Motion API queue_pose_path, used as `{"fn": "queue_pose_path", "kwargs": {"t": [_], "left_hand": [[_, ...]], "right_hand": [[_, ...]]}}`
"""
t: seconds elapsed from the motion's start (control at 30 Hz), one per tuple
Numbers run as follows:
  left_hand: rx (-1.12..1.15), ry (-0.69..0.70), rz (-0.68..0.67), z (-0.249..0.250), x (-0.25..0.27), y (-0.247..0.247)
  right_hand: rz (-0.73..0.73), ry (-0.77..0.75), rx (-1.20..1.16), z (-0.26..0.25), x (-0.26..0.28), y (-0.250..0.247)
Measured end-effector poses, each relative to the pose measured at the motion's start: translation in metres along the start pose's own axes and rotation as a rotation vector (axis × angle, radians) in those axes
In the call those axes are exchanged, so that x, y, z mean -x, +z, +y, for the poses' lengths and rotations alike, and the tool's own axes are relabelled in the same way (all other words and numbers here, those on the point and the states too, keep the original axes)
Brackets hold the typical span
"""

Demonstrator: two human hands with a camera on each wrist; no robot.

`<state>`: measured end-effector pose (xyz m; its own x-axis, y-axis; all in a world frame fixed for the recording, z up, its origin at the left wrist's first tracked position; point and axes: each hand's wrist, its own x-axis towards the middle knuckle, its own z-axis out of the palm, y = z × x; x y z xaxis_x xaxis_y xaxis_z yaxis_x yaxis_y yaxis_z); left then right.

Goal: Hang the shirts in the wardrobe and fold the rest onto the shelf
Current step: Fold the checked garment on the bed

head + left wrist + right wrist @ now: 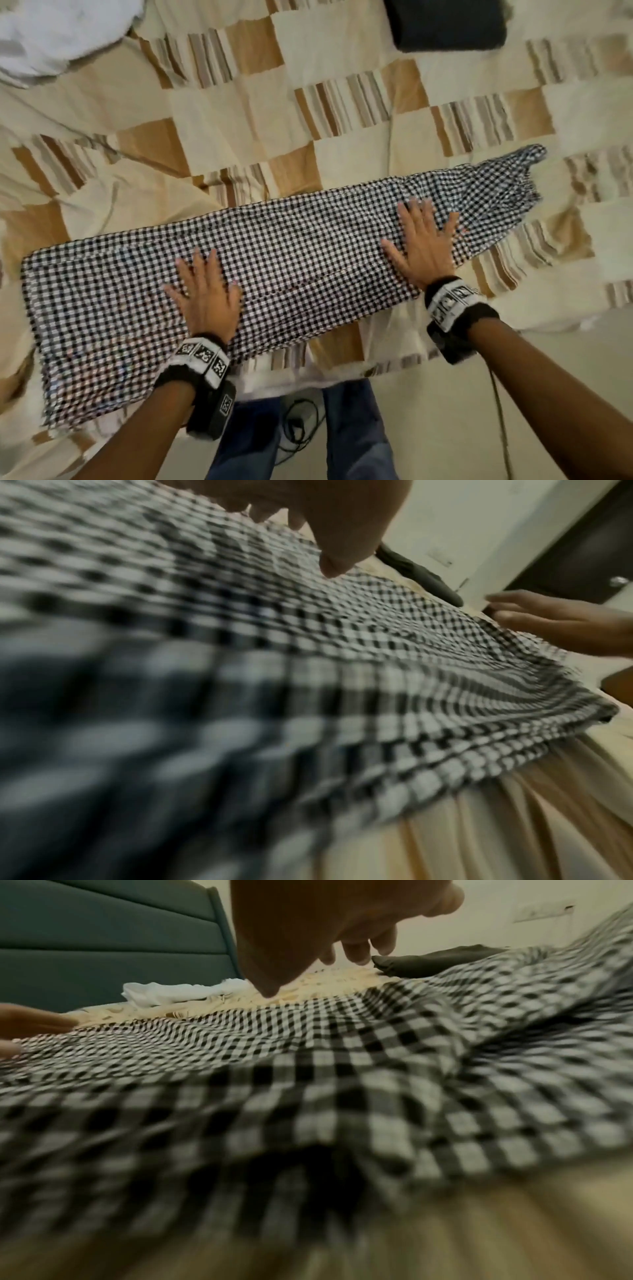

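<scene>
A black-and-white checked garment (291, 260) lies folded into a long strip across the bed, running from lower left to upper right. My left hand (205, 291) rests flat on its middle-left part, fingers spread and straight. Further right, my right hand (421, 240) presses flat on the strip, with its rumpled end (507, 185) beyond the fingertips. The wrist views show the checked cloth (342, 656) (308, 1069) close under each palm, and each hand holds nothing.
The bed carries a cream and tan patchwork cover (239, 113). A white garment (51, 37) lies bunched at the far left and a folded dark one (448, 24) at the far right. The bed edge and floor with a cable (298, 425) are below me.
</scene>
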<state>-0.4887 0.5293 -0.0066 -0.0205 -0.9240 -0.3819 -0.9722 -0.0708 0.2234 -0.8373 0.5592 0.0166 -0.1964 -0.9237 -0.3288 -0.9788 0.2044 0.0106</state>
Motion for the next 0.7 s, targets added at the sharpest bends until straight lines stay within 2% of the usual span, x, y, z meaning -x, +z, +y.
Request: {"fn": "queue_pose_path", "kwargs": {"t": [0.13, 0.2, 0.27, 0.37, 0.4, 0.47, 0.53, 0.57, 0.63, 0.7], "left_hand": [[-0.045, 0.218, -0.035, 0.081, -0.018, 0.011], [-0.045, 0.292, -0.063, 0.122, -0.022, 0.019], [-0.05, 0.364, -0.088, 0.161, -0.024, 0.028], [-0.075, 0.452, -0.115, 0.213, -0.025, 0.043], [-0.082, 0.479, -0.111, 0.229, -0.026, 0.047], [-0.087, 0.505, -0.105, 0.26, -0.028, 0.057], [-0.101, 0.509, -0.11, 0.287, -0.029, 0.068], [-0.112, 0.505, -0.111, 0.299, -0.029, 0.072], [-0.134, 0.47, -0.124, 0.317, -0.03, 0.082], [-0.151, 0.435, -0.126, 0.327, -0.031, 0.089]], "right_hand": [[-0.022, -0.174, 0.118, -0.015, -0.049, 0.008], [-0.026, -0.238, 0.175, 0.001, -0.063, 0.009], [0.039, -0.16, 0.116, 0.047, -0.071, 0.006], [0.002, 0.135, 0.027, 0.152, -0.058, -0.009], [0.003, 0.192, 0.03, 0.187, -0.051, -0.021], [0.102, 0.247, -0.021, 0.248, -0.044, -0.042], [0.244, 0.289, -0.201, 0.297, -0.051, -0.054], [0.259, 0.282, -0.338, 0.315, -0.058, -0.055], [0.137, 0.194, -0.579, 0.333, -0.079, -0.057], [0.003, 0.029, -0.652, 0.329, -0.103, -0.054]]}}
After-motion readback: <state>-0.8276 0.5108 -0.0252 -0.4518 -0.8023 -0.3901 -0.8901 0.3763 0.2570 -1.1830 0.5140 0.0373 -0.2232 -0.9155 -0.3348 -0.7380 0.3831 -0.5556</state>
